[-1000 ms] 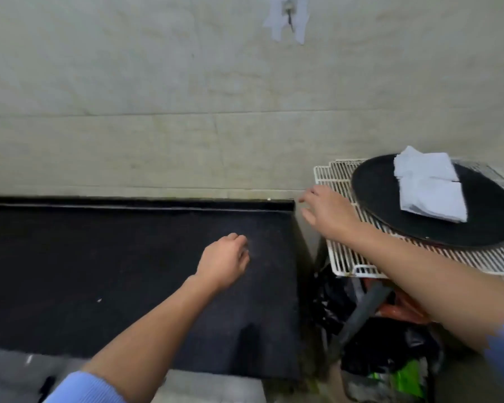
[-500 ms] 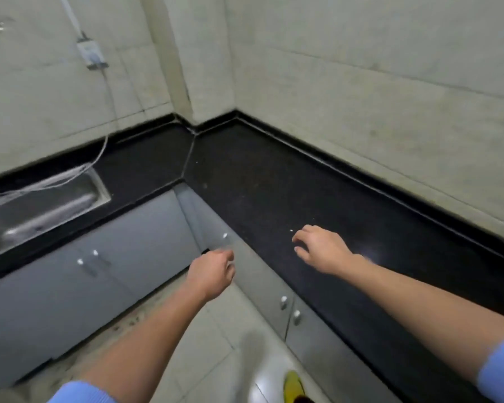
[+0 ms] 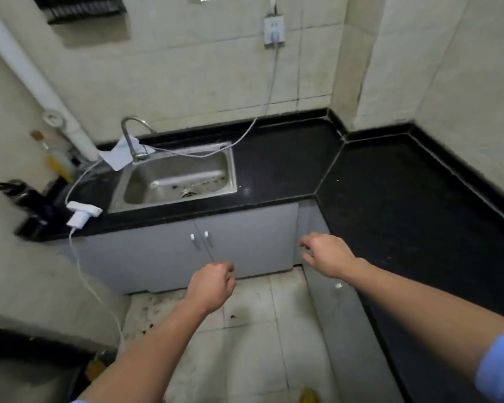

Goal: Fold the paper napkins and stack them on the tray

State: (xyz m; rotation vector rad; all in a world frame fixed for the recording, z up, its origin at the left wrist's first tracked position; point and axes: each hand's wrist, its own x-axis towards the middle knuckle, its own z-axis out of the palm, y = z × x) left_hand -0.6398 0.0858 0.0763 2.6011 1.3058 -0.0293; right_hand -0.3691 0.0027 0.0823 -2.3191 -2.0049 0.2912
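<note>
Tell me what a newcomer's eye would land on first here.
The steel sink set in the glossy black countertop at left centre, with a white cable trailing along its back edge from the wall socket. In the foreground, the left hand and right hand hang empty before the grey cabinet doors.

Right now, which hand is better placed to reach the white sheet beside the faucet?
Left, probably. The left hand hangs empty below the sink, nearer the white sheet by the faucet. The right hand, also empty, sits toward the corner counter, farther away.
</note>
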